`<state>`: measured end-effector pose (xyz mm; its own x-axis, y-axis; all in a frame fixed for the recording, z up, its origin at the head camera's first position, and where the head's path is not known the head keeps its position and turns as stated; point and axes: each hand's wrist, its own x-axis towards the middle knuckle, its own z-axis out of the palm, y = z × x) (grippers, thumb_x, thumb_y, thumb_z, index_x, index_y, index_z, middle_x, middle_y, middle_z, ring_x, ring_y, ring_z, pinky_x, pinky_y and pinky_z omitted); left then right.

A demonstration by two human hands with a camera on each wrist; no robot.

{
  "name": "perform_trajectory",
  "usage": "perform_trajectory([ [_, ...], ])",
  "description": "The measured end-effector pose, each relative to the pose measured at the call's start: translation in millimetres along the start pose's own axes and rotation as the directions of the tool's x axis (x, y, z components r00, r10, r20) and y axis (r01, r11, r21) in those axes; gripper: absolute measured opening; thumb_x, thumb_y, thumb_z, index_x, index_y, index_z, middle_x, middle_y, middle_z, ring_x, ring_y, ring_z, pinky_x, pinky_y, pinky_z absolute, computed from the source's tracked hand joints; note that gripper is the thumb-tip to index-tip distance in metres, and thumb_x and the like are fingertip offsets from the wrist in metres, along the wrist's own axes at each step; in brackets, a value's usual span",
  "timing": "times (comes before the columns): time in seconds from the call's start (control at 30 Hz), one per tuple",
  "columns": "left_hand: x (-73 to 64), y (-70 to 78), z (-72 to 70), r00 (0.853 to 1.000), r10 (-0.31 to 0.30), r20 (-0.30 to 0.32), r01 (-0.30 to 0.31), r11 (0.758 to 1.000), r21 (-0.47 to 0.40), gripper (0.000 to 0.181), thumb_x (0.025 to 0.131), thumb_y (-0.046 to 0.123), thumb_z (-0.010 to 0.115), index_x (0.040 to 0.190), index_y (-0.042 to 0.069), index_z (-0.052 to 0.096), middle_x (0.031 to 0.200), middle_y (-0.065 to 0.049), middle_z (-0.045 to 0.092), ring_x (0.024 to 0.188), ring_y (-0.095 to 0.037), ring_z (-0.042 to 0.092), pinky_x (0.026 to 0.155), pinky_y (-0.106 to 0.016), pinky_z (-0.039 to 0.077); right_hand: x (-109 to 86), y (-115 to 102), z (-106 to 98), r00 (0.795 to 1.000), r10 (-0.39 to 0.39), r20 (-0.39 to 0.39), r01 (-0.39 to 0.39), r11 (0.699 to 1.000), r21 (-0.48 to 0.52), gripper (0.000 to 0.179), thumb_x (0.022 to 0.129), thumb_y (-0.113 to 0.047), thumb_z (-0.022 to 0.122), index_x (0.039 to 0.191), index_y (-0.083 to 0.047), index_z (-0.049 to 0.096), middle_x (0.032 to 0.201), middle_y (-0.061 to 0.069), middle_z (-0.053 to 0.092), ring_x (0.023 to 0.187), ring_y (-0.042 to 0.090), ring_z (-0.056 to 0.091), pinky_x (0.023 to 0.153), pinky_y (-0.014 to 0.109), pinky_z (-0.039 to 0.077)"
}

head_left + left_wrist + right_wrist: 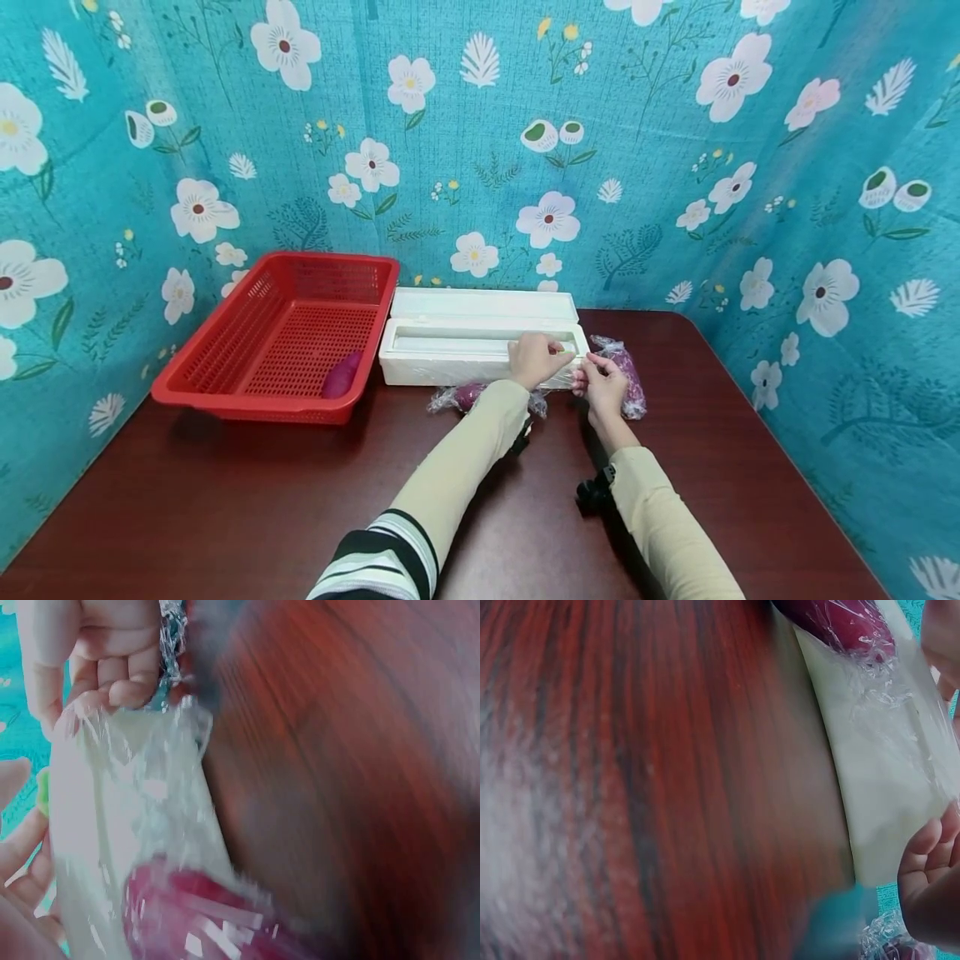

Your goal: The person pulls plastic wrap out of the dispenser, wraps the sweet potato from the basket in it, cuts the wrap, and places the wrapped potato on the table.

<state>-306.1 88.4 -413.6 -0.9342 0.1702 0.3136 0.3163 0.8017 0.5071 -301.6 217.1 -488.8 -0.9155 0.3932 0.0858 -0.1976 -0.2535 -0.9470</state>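
A long white box (450, 367) of cling film stands with its lid (480, 304) raised at the back. Clear cling film (150, 780) hangs over its front. My left hand (534, 360) is at the box's right part, with a small green slider (43, 791) between thumb and finger. By the right end, my right hand (606, 387) pinches the film edge, its other fingers curled. One film-wrapped purple sweet potato (187, 907) lies before the box, partly behind my left arm in the head view. Another wrapped sweet potato (630, 379) lies beside the right hand.
A red plastic basket (262, 404) stands left of the box, with an unwrapped purple sweet potato (342, 375) inside. Everything rests on a dark red-brown wooden table (262, 508). A blue flowered curtain (465, 150) hangs behind and along both sides.
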Motion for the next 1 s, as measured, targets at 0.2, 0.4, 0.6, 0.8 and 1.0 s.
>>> perform_trajectory([
  [0.2,-2.8,3.1,9.3,0.991,-0.053,-0.119,0.05,0.998,-0.023,0.021,0.072,0.04,0.071,0.074,0.019,0.072,0.07,0.009,0.064,0.077,-0.015,0.056,0.068,-0.034,0.035,-21.1,-31,16,0.998,0.069,-0.013,-0.069,0.997,0.024,0.022,0.087,0.003,0.051,0.108,0.011,0.048,0.048,0.0,0.056,0.036,0.006,0.049,0.034,0.019,0.039],
  [0.4,-1.5,6.5,11.7,0.99,-0.061,-0.128,0.06,0.998,-0.018,0.019,0.073,0.037,0.071,0.072,0.018,0.071,0.07,0.008,0.064,0.076,-0.015,0.056,0.069,-0.032,0.036,-10.0,-15,7,0.999,0.039,-0.013,-0.039,0.999,0.011,0.02,0.086,-0.002,0.055,0.105,0.005,0.053,0.051,0.0,0.058,0.039,0.006,0.051,0.035,0.019,0.04],
  [0.6,0.0,8.5,8.1,0.993,-0.075,-0.094,0.073,0.997,-0.019,0.016,0.073,0.033,0.071,0.073,0.017,0.071,0.071,0.008,0.064,0.077,-0.013,0.056,0.07,-0.031,0.036,16.2,19,-7,0.999,-0.024,-0.038,0.025,0.999,0.022,0.014,0.083,-0.009,0.061,0.096,-0.005,0.06,0.053,0.003,0.059,0.039,0.008,0.053,0.035,0.021,0.042],
  [0.8,0.0,6.9,8.1,0.993,-0.086,-0.078,0.082,0.996,-0.043,0.015,0.074,0.03,0.07,0.075,0.016,0.071,0.073,0.006,0.064,0.079,-0.014,0.055,0.072,-0.03,0.036,6.6,5,-3,1.0,0.007,0.024,-0.009,0.995,0.095,0.014,0.084,-0.003,0.058,0.097,-0.001,0.06,0.054,0.006,0.06,0.039,0.009,0.052,0.035,0.022,0.042],
  [1.0,-3.0,4.8,6.6,0.993,-0.077,-0.084,0.071,0.994,-0.08,0.012,0.074,0.024,0.07,0.077,0.012,0.069,0.076,0.004,0.064,0.081,-0.016,0.055,0.072,-0.031,0.037,8.9,9,-5,1.0,0.004,-0.004,-0.004,0.999,0.049,0.013,0.084,-0.006,0.06,0.097,-0.004,0.06,0.053,0.003,0.06,0.039,0.008,0.052,0.035,0.021,0.042],
])
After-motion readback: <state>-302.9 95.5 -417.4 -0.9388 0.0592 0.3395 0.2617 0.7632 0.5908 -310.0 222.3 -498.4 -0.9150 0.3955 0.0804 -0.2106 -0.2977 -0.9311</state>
